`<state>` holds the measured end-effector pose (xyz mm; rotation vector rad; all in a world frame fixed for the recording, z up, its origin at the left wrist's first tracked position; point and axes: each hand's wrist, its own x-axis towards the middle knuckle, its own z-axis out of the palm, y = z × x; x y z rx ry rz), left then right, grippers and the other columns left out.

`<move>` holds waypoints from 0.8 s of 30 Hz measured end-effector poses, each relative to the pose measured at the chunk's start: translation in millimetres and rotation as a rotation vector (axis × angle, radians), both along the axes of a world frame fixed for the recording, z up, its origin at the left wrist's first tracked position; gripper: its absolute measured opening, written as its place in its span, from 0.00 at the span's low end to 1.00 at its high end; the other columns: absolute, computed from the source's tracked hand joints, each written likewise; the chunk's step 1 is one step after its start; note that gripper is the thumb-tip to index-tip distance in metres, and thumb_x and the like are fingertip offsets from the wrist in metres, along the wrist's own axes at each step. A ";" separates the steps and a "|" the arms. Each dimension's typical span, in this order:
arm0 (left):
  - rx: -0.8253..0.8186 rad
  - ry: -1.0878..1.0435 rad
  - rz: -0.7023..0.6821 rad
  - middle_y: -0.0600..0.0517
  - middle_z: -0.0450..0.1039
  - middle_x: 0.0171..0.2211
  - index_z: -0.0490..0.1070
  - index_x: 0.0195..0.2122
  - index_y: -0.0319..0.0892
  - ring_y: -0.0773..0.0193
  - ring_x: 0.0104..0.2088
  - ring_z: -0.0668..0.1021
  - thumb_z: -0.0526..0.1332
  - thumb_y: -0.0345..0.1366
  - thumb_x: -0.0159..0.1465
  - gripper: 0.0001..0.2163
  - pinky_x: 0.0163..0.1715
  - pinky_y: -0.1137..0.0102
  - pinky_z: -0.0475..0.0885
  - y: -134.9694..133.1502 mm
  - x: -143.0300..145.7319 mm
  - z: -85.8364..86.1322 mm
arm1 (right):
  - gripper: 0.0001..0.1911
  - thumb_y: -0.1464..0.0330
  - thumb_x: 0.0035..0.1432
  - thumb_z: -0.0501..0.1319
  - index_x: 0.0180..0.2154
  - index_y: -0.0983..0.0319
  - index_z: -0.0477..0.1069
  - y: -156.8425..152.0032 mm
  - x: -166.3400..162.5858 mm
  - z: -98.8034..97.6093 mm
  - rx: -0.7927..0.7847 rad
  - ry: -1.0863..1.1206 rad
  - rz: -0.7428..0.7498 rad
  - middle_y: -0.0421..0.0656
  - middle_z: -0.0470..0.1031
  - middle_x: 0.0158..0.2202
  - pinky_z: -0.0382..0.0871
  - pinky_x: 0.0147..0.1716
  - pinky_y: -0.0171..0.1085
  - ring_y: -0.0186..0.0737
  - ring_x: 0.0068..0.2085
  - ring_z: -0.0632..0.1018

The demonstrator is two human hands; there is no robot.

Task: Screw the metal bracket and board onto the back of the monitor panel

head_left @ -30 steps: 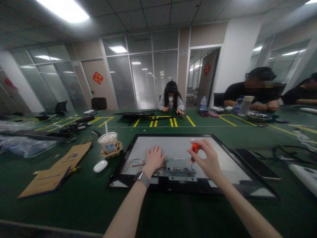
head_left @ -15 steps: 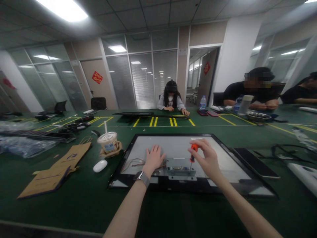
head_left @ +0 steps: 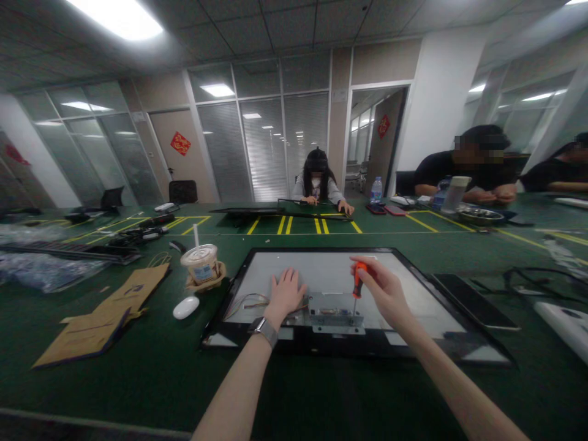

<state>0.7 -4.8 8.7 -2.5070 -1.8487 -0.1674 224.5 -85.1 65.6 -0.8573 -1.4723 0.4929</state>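
A large flat display panel [head_left: 335,264] with a black frame lies on the green table before me. My left hand [head_left: 287,293] rests flat on its pale back, fingers spread, left of a metal bracket [head_left: 337,329]. Thin wires [head_left: 248,299] run out to the left of that hand. An orange and black screwdriver [head_left: 358,278] stands nearly upright in my right hand [head_left: 383,288], which has its fingers on the handle. The shaft points down into the right part of the bracket; the exact tip is too small to make out.
Left of the panel are a lidded drink cup [head_left: 201,263], a white mouse [head_left: 186,308] and a brown paper bag [head_left: 110,312]. A dark flat slab [head_left: 475,300] and black cables [head_left: 528,275] lie to the right. Across the table a person [head_left: 316,180] handles another dark panel [head_left: 257,212].
The fingers of my right hand have shifted around the screwdriver handle, and the hand has turned slightly. My left hand stays in place. A thin dark rod now shows by the person opposite.
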 end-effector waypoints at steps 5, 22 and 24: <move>0.008 -0.001 0.001 0.42 0.52 0.68 0.54 0.66 0.39 0.51 0.68 0.56 0.40 0.47 0.71 0.27 0.63 0.43 0.53 1.7 -0.6 -3.1 | 0.12 0.60 0.65 0.56 0.47 0.56 0.71 1.3 -0.9 -2.6 0.062 -0.098 -0.019 0.44 0.74 0.39 0.73 0.42 0.44 0.44 0.42 0.76; 0.018 -0.015 0.000 0.43 0.53 0.68 0.54 0.66 0.39 0.51 0.68 0.57 0.41 0.47 0.71 0.26 0.63 0.43 0.52 1.9 -0.4 -3.9 | 0.14 0.68 0.60 0.60 0.48 0.57 0.66 -1.8 1.6 4.1 0.073 -0.258 0.070 0.43 0.74 0.36 0.74 0.41 0.44 0.42 0.37 0.77; 0.020 -0.017 0.000 0.43 0.53 0.68 0.55 0.66 0.39 0.52 0.67 0.57 0.41 0.47 0.71 0.26 0.63 0.43 0.52 2.0 -0.3 -4.2 | 0.13 0.67 0.58 0.63 0.46 0.56 0.67 -1.6 1.9 5.4 0.107 -0.285 0.047 0.42 0.73 0.36 0.73 0.41 0.45 0.42 0.37 0.76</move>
